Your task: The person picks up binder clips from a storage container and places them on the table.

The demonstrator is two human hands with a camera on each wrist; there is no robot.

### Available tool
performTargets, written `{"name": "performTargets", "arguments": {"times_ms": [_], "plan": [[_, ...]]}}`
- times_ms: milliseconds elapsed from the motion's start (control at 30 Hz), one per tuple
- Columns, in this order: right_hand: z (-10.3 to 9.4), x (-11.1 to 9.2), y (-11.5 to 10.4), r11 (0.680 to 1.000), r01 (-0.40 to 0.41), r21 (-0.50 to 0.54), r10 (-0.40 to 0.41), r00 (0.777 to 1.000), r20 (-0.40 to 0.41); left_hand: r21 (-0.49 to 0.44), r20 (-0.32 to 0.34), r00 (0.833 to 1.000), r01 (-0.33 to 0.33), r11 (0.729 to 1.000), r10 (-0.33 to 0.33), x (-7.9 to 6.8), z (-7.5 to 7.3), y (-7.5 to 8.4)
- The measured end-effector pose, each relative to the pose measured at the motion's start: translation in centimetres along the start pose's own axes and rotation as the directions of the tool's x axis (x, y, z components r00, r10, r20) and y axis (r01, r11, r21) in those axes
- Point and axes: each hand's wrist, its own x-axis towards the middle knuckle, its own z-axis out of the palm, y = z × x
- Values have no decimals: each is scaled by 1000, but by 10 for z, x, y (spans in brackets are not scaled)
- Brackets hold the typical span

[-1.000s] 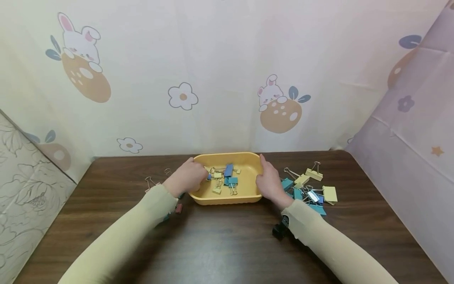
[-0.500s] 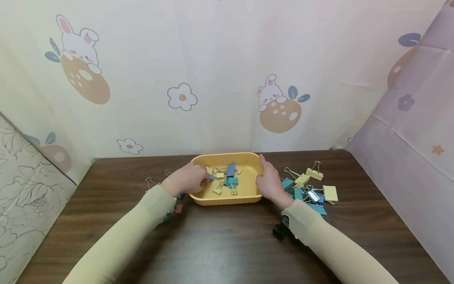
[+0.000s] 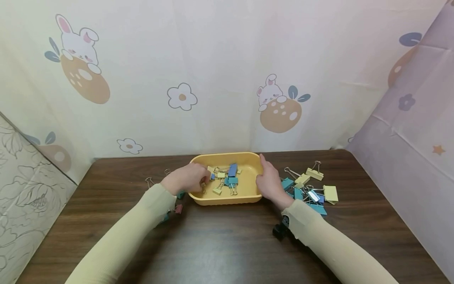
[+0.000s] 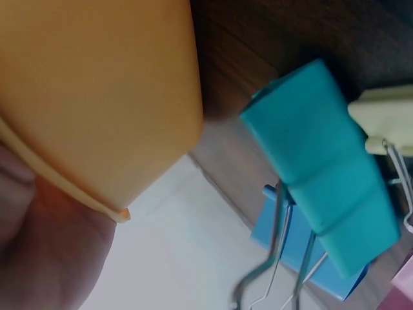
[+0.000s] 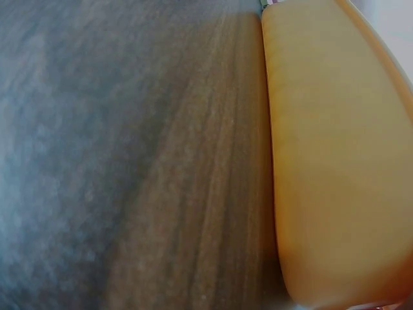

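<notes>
A yellow plastic tray (image 3: 227,201) stands at the back middle of the table, holding several small binder clips in yellow, blue and teal. My left hand (image 3: 188,177) reaches over its left rim, fingers bent down inside. A small binder clip (image 3: 203,188) shows just under those fingertips; whether they pinch it is hidden. At the tray's right end, my right hand (image 3: 271,181) grips the wall, one finger along the rim. The left wrist view shows part of the left hand (image 4: 51,239) against the rim. Only the tray's outer wall (image 5: 342,155) fills the right wrist view's right side.
Right of the tray lies a pile of teal, yellow and blue binder clips (image 3: 301,193). More clips lie on the left, partly under the left forearm, including a red clip (image 3: 179,209) and a large teal clip (image 4: 322,168). A patterned curtain (image 3: 227,118) hangs behind the table (image 3: 227,240).
My left hand has shifted slightly within the tray's left end, uncovering a small clip below its fingers. The blue clip and its neighbours have slid a little right. My right hand stays in place.
</notes>
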Motion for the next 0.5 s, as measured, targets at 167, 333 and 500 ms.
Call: {"name": "performTargets", "arguments": {"times_ms": [167, 333, 500], "plan": [[-2, 0, 1, 1000, 0, -8, 0, 1000, 0, -50, -24, 1000, -15, 999, 14, 0, -1, -1], [-2, 0, 1, 1000, -3, 4, 3, 1000, -1, -250, -104, 994, -69, 966, 44, -4, 1, -9], [0, 0, 0, 1000, -7, 19, 7, 1000, 7, -359, -229, 973, -104, 928, 21, -15, -1, -17]]}}
